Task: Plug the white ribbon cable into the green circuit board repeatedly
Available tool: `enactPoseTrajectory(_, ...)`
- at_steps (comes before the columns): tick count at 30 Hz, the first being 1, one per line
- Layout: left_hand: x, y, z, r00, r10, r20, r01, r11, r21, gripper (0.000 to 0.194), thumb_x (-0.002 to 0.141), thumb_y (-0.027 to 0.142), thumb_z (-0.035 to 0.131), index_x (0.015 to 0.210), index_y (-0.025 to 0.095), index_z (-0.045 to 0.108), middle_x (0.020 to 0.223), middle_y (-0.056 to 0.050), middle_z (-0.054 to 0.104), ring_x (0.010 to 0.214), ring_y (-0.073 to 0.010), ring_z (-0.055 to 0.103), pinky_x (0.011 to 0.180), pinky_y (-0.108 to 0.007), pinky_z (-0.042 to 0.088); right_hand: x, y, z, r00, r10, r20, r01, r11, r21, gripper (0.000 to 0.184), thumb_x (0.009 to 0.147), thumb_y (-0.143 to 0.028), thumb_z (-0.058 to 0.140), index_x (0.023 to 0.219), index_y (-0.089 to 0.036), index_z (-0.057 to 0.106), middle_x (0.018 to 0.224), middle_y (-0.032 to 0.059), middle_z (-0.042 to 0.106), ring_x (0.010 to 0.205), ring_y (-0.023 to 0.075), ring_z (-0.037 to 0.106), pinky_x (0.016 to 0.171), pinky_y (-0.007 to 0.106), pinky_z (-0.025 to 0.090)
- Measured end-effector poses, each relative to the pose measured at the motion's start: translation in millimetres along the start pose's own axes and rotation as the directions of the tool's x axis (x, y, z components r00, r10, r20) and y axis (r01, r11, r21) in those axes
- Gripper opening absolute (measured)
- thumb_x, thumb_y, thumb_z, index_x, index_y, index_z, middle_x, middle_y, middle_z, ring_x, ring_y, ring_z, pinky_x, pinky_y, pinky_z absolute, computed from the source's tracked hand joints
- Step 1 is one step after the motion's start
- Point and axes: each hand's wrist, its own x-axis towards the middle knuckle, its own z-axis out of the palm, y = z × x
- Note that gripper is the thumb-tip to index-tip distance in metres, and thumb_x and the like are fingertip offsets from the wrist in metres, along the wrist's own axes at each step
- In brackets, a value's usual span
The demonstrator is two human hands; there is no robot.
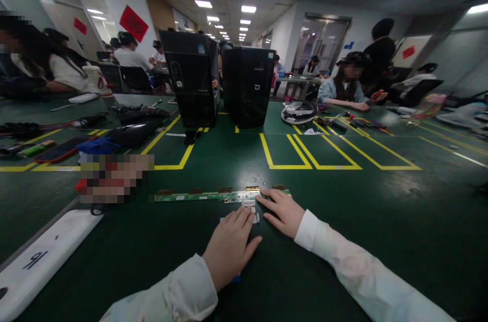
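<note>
A long, narrow green circuit board lies across the table in front of me, with brown tabs along its far edge. My left hand rests flat just below it, fingers stretched out and thumb apart. Its fingertips touch a pale flat cable at the white connector on the board's near edge. My right hand has its fingers spread, the index and middle fingertips at the right part of the board. Most of the cable is hidden beneath my left hand, where a bit of blue also shows.
Two black computer towers stand at the back. A white case lies at the left front. Tools, a blue cloth-like item and cables lie beyond it. Coiled cable sits right of the towers. Several people work farther away.
</note>
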Motion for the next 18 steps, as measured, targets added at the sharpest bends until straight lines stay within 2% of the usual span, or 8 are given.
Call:
enactPoseTrajectory(10,1.1,-0.4,-2.4,0.999,-0.009,0.050,0.014,0.996,-0.083,0.056,0.094,0.045,0.038,0.137,0.010,0.044,0.143,-0.016,0.047,0.131,-0.0304,0.044,0.105,-0.048,0.040,-0.6,-1.4,-1.3,1.000,0.012,0.026,-0.012,1.000,-0.004,0.050,0.090,-0.028,0.049,0.138,-0.015,0.048,0.140,0.0146,0.045,0.128,0.0269,0.041,0.107,0.047,0.037)
enactPoseTrajectory(18,-0.1,-6.2,0.8,1.000,0.018,-0.011,-0.019,0.991,-0.130,0.056,0.094,0.049,0.036,0.136,0.013,0.045,0.141,-0.016,0.049,0.130,-0.0305,0.045,0.101,-0.051,0.043,-1.2,-1.0,-2.4,0.999,0.013,0.041,-0.013,1.000,0.018,0.051,0.090,-0.029,0.048,0.140,-0.017,0.045,0.143,0.0142,0.042,0.131,0.0262,0.038,0.108,0.048,0.036)
